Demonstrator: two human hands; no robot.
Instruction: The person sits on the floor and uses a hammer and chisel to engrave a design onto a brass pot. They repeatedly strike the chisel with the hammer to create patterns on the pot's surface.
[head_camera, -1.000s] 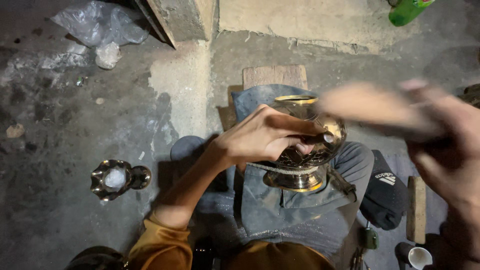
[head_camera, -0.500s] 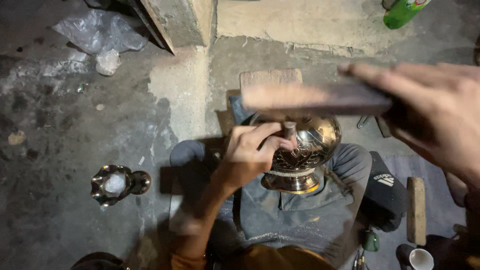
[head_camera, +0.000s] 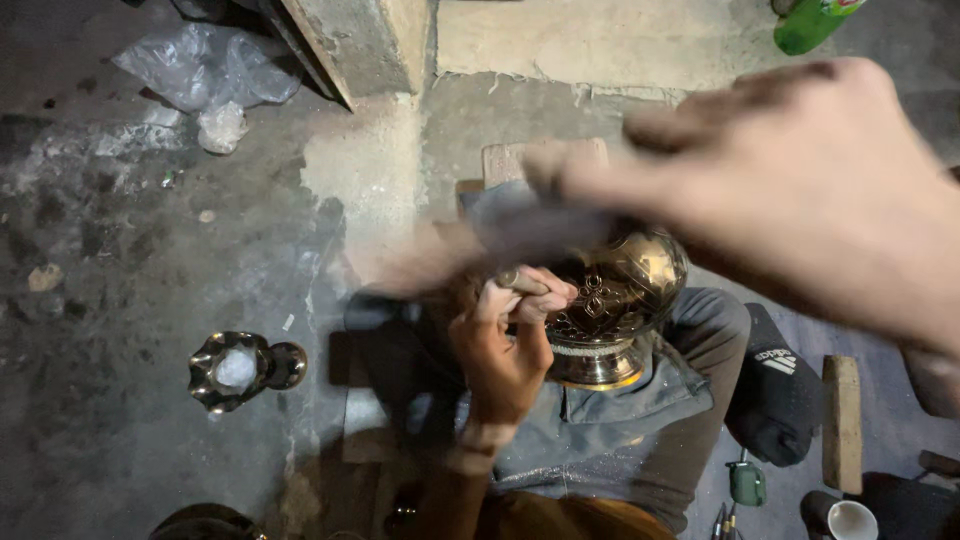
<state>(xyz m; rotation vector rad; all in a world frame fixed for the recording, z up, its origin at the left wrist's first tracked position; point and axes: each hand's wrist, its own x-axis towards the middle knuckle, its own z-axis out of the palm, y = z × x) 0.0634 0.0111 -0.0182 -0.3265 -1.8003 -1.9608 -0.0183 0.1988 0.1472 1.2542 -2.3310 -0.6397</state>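
Observation:
A shiny engraved brass bowl (head_camera: 625, 300) on a foot rests on my lap, on grey cloth (head_camera: 600, 440). My left hand (head_camera: 505, 350) presses against the bowl's left side, its fingers pinched round a small metal punch (head_camera: 522, 281) set on the bowl. My right hand (head_camera: 810, 190) is large and close to the camera at the upper right. It grips a flat wooden stick (head_camera: 470, 250), which is blurred by motion and reaches left above the bowl and the punch.
On the concrete floor at the left sits a scalloped brass piece (head_camera: 235, 370). A clear plastic bag (head_camera: 200, 70) and a concrete pillar (head_camera: 370, 40) are at the top, with a green bottle (head_camera: 810, 20) top right. A wooden block (head_camera: 842, 420), a black shoe (head_camera: 780, 390) and a white cup (head_camera: 852, 520) lie at the right.
My right hand has swung the wooden stick down and to the left over the bowl. My left hand has shifted from the bowl's top to its left side, holding the punch.

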